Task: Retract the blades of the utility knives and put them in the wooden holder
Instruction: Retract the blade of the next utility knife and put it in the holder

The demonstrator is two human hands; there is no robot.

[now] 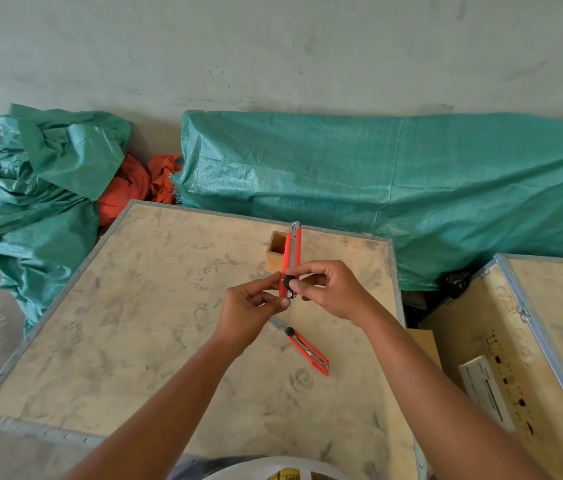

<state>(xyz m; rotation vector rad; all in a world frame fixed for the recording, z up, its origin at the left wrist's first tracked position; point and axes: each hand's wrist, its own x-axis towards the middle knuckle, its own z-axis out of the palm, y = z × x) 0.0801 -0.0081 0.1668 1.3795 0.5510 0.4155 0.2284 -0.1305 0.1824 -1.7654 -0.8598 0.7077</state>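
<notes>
I hold a red utility knife (pixel 291 254) upright above the crate top, its metal tip pointing away from me. My left hand (pixel 252 311) pinches its lower end, and my right hand (pixel 333 289) grips it at the black slider knob. Just behind the knife stands the small square wooden holder (pixel 275 252), open at the top and partly hidden by the knife. A second red utility knife (pixel 307 351) lies flat on the crate below my hands, with a short length of blade showing at its upper left end.
The work surface is a plywood crate lid (pixel 155 323) with metal edging. Another crate (pixel 532 341) stands to the right with a white box beside it. Green tarpaulins (pixel 394 181) and orange cloth (pixel 134 185) lie behind, against the wall.
</notes>
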